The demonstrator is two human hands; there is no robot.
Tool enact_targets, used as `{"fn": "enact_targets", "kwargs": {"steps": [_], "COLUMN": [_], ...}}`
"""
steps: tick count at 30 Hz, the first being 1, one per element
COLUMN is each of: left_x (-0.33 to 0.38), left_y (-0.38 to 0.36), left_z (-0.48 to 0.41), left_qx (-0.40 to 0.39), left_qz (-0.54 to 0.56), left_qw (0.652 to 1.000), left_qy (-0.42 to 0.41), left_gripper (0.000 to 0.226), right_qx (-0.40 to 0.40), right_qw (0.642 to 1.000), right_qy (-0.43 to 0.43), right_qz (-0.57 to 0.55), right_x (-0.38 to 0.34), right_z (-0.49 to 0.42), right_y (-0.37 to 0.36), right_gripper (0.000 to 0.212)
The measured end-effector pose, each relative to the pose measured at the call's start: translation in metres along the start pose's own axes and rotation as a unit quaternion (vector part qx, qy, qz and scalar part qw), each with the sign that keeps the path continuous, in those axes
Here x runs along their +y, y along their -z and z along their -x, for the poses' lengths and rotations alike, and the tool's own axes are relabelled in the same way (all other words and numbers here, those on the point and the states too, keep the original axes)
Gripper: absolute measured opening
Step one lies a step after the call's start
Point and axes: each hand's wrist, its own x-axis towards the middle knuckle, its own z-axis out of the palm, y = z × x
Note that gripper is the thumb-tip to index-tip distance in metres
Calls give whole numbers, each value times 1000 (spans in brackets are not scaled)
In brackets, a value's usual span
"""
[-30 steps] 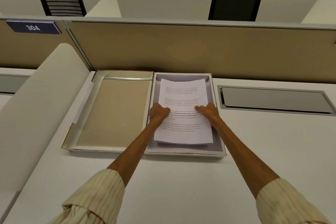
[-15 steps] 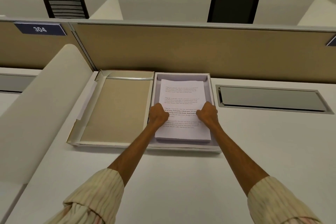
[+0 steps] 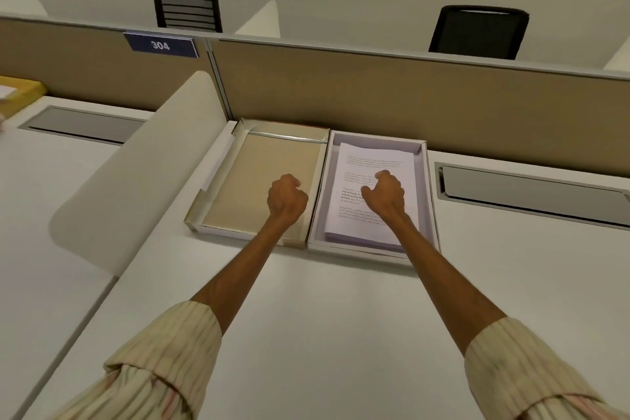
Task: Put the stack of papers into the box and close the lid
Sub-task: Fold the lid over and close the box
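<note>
A flat white box [image 3: 430, 201] lies open on the desk against the partition. The stack of printed papers [image 3: 375, 160] rests flat inside it. The box's lid [image 3: 259, 160], tan inside, lies opened out flat to the left of the box. My left hand [image 3: 287, 198] hovers over the lid with its fingers curled and nothing in it. My right hand [image 3: 384, 195] is over the middle of the papers, fingers curled loosely, holding nothing; I cannot tell whether it touches the top sheet.
A tan partition [image 3: 375, 95] runs behind the box, with a sign reading 304 [image 3: 160, 45]. A rounded white divider [image 3: 136, 160] stands left of the lid. A grey cable hatch [image 3: 531, 191] is set in the desk at right. Two black chairs stand beyond.
Both hands let go of the paper stack's sides. My left hand moved left over the open lid, and my right hand moved onto the middle of the papers. The view shifted right.
</note>
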Motion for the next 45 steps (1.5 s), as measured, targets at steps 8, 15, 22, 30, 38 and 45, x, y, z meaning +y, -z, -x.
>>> {"fn": "enact_targets", "kwargs": {"steps": [8, 15, 22, 30, 38, 45], "left_x": [-69, -114, -139, -135, -113, -119], "left_y": [51, 72, 73, 77, 76, 82], "left_z": [10, 16, 21, 9, 6, 3], "left_qx": [49, 110, 103, 19, 123, 145], "left_qz": [-55, -109, -144, 200, 369, 404], "left_qw": [997, 988, 972, 933, 867, 878], "left_qy": [14, 6, 155, 300, 313, 212], "left_gripper": [35, 40, 90, 51, 79, 44], "right_qx": [-80, -171, -316, -319, -316, -356], "right_qw": [993, 974, 925, 926, 931, 919], "right_qy": [92, 150, 188, 173, 185, 144], "right_qz": [1, 23, 98, 100, 8, -87], "right_x": [-49, -68, -72, -60, -53, -59], "right_z": [27, 47, 69, 76, 77, 74], "right_y": [-52, -99, -131, -144, -135, -122], "right_gripper": [61, 64, 68, 33, 26, 39]}}
